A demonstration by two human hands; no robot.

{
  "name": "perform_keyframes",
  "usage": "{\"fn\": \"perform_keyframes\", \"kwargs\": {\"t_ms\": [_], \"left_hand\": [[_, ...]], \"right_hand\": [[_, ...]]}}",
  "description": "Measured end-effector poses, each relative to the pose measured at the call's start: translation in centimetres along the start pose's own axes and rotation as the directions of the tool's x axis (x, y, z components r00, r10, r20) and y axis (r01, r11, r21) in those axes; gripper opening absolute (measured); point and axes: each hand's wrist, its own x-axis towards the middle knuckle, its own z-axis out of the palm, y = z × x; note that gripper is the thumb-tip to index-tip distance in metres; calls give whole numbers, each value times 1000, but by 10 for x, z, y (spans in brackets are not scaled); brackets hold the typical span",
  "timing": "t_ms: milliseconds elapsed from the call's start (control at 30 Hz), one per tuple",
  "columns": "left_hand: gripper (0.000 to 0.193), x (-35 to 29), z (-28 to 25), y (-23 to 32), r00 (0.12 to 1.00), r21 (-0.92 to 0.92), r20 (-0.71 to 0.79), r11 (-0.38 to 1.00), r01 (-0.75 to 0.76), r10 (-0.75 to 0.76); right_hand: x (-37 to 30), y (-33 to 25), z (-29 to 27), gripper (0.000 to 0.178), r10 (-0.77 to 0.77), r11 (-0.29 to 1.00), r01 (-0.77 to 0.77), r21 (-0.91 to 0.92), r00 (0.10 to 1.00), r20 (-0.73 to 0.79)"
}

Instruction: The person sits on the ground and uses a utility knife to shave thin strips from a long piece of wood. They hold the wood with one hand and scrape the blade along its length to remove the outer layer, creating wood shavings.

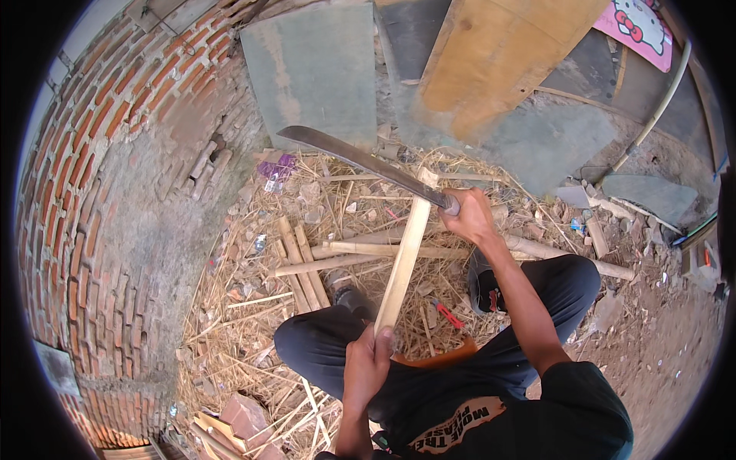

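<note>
Head view: near, the left hand (pixel 366 366) holds the stick (pixel 401 264) by its near end, a red tool (pixel 448 314) lying to the right. Farther, poles (pixel 326 264) lie beneath, and the right hand (pixel 469 216) grips a machete (pixel 360 159) whose blade hides some of the stick; boards (pixel 318 77) stand beyond.

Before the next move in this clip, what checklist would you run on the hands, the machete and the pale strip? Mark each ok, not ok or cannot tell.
1. Strip held: ok; the left hand grips the lower end of the pale strip.
2. Machete held by its handle: ok; the right hand is closed around the machete there.
3. Left hand away from the blade: ok; the blade crosses near the strip's upper end.
4. Blade touching the strip: cannot tell from this angle.
5. Gloves worn: not ok; both hands are bare.
6. No loose tool between the legs: not ok; a red tool lies there.
</note>
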Motion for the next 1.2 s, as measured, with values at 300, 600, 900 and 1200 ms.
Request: {"fn": "perform_keyframes", "kwargs": {"t_ms": [300,600,900,1200], "left_hand": [[27,9,8,-5,990,59,-69,991,-119,123],[19,22,18,10,970,238,-163,961,-139,181],[18,16,23,13,971,291,-155,947,-133,184],[17,-3,23,-4,975,363,-116,922,-137,190]], "right_hand": [[-35,-28,5,35,-70,996,74,-42,994,89],[-59,-63,1,49,-135,986,148,-73,978,158],[-38,-54,-5,38,-59,996,64,-65,996,64],[-6,6,-2,25,69,990,-70,-122,998,-10]]}}
